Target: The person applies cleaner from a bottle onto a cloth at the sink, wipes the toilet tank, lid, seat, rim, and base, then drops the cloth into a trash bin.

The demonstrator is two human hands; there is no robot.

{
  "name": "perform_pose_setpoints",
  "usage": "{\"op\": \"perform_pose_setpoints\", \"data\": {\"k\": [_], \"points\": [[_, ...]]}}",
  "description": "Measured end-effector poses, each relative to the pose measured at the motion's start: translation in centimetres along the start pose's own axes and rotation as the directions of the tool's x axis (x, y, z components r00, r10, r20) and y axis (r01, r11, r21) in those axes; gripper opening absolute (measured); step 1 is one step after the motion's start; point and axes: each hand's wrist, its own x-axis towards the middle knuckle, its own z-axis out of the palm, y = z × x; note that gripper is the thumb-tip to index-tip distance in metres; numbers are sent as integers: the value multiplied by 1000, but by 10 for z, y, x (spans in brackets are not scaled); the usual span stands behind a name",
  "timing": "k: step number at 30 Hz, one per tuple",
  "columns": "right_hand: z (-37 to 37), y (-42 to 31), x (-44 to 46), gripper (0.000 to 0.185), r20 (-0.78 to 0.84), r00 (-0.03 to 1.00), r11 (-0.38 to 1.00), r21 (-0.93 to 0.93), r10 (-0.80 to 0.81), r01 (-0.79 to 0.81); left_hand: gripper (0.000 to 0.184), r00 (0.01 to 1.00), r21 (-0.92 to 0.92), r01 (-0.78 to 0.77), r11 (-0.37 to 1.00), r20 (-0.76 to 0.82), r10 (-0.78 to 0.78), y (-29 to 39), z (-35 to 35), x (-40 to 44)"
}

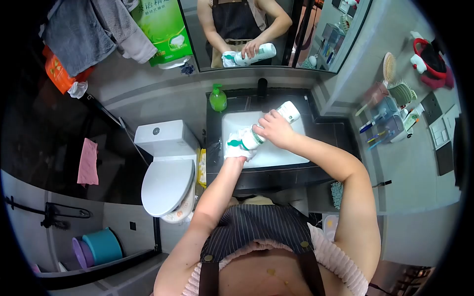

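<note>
My right hand (274, 129) is wrapped round a white bottle (290, 112) with a green nozzle, held tilted over the white sink (284, 155). The nozzle points down to the left, at a white cloth (242, 154). That cloth lies in and around my left hand (236, 160), which supports it above the left part of the sink; its fingers are mostly hidden by the folds. Whether the nozzle touches the cloth, I cannot tell. In the mirror (237, 34) the same bottle and cloth show between both hands.
A green pump bottle (217, 98) stands at the back left of the black counter (338, 143), near the dark faucet (262, 88). Left of the counter is a toilet (168, 185) with its lid down. Wall holders (387, 116) with brushes hang at right.
</note>
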Motion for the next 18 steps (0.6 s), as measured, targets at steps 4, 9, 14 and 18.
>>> {"op": "perform_pose_setpoints", "data": {"k": [4, 9, 14, 18], "points": [[2, 5, 2, 29, 32, 999, 1000, 1, 6, -6, 24, 997, -109, 72, 991, 48, -68, 2, -12, 6], [6, 5, 3, 31, 30, 998, 998, 28, -51, 50, 28, 989, -794, 76, 603, -16, -145, -40, 54, 18], [5, -1, 3, 38, 128, 992, 1000, -9, -20, 21, 32, 994, 1, 58, 998, 94, -58, -10, 12, 5], [-2, 0, 6, 35, 50, 999, 1000, 9, 4, -5, 32, 997, -590, 69, 805, 15, -75, -32, 42, 6]]}}
